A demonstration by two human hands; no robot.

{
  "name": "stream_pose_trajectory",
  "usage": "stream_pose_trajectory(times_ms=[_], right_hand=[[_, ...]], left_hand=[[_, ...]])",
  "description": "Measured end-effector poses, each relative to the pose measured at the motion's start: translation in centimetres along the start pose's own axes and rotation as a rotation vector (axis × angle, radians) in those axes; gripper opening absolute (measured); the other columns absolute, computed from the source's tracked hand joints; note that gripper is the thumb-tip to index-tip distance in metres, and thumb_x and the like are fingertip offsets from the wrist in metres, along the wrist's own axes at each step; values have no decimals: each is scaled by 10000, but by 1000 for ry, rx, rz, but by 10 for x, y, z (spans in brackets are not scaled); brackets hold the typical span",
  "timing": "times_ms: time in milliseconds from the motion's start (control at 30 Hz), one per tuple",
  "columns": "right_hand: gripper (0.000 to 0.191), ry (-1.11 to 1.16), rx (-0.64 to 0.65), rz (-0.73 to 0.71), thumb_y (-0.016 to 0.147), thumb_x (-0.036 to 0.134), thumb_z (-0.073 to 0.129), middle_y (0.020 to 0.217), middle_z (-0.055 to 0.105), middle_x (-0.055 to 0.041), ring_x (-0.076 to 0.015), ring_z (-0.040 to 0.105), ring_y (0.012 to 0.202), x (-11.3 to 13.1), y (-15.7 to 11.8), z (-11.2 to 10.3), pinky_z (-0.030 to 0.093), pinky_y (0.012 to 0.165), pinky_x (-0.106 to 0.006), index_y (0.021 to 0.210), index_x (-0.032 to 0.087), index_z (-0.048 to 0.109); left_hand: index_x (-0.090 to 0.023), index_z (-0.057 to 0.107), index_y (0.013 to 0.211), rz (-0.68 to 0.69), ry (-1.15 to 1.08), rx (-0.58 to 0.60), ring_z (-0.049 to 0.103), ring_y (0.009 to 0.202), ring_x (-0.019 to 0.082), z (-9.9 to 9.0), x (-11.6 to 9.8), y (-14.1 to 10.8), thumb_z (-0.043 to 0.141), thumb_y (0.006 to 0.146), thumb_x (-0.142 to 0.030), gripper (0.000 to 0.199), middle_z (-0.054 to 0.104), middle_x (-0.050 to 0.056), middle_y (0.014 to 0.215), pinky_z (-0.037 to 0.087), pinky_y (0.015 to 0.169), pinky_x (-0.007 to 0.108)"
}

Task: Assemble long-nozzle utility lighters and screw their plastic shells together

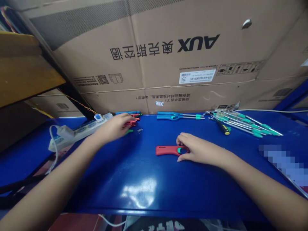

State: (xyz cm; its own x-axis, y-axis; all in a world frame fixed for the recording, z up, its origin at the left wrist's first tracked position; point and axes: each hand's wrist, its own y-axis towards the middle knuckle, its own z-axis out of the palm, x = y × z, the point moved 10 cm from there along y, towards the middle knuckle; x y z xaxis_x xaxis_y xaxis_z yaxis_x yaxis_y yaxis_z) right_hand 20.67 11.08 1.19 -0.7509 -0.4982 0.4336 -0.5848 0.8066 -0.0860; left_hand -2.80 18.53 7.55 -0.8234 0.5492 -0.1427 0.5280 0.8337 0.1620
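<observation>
My right hand (196, 148) grips a red lighter handle (168, 150) by its trigger end, around a green trigger. The handle lies level over the blue table, its long body pointing left. At the back left, my left hand (116, 125) reaches over a small group of red lighter handle pieces (134, 122). Its fingers are bent down among them, and what they pinch is partly hidden. A green piece (129, 131) lies just below those fingers, beside several small screws (140, 131).
Blue lighters with metal rods (180, 116) lie at the back. To their right are several metal rods with green parts (247, 122) and a black-yellow screwdriver (223, 127). A power strip (79, 131) with plugs stands left. A cardboard sheet (149, 70) walls the back. A blurred-out flat object (284, 163) lies right.
</observation>
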Motion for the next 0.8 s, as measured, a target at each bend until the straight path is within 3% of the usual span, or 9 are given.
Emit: stream_pose_trajectory(times_ms=[67, 133, 233, 367, 567, 800], right_hand=[[440, 52, -10, -14, 777, 465, 819, 1051, 575, -46, -200, 550, 880, 2, 2, 4, 424, 725, -299, 986, 201, 536], [456, 71, -32, -34, 765, 473, 827, 1029, 563, -37, -194, 541, 873, 6, 3, 7, 417, 727, -290, 971, 204, 523], [462, 62, -56, -35, 752, 470, 838, 1017, 562, -36, -194, 535, 875, 8, 3, 7, 408, 726, -285, 938, 206, 507], [472, 15, -50, 28, 739, 473, 846, 989, 582, -36, -203, 543, 861, 6, 1, 7, 390, 686, -287, 921, 208, 501], [441, -83, -60, 68, 772, 486, 814, 962, 615, -61, -240, 570, 884, 10, -2, 5, 393, 707, -318, 934, 193, 527], [373, -106, -33, 42, 851, 489, 727, 949, 626, -81, -227, 576, 823, 17, -3, 6, 389, 682, -317, 923, 186, 522]], left_hand=[[-202, 634, 1261, 161, -92, -5, 618, 1174, 253, 13, -59, -8, 483, 1001, -376, 347, 658, 90, 1256, 468, 1059, 400], [-215, 587, 1329, 280, -157, 57, 604, 1177, 252, 38, -110, -16, 527, 1001, -405, 383, 633, 92, 1278, 481, 1030, 400], [-182, 616, 1235, 352, -215, 105, 606, 1052, 255, 72, -150, -25, 576, 985, -366, 313, 640, 105, 1161, 517, 901, 385], [-174, 607, 1190, 278, -331, -3, 559, 1012, 244, 85, -145, -27, 551, 1005, -308, 235, 611, 100, 1124, 489, 923, 400], [-179, 605, 1199, 269, -334, -36, 542, 989, 250, 85, -142, -30, 569, 998, -329, 253, 592, 92, 1092, 475, 911, 417], [-183, 482, 1410, 317, -371, -63, 534, 1055, 249, 86, -140, -30, 559, 1006, -326, 435, 577, 111, 1191, 468, 955, 407]])
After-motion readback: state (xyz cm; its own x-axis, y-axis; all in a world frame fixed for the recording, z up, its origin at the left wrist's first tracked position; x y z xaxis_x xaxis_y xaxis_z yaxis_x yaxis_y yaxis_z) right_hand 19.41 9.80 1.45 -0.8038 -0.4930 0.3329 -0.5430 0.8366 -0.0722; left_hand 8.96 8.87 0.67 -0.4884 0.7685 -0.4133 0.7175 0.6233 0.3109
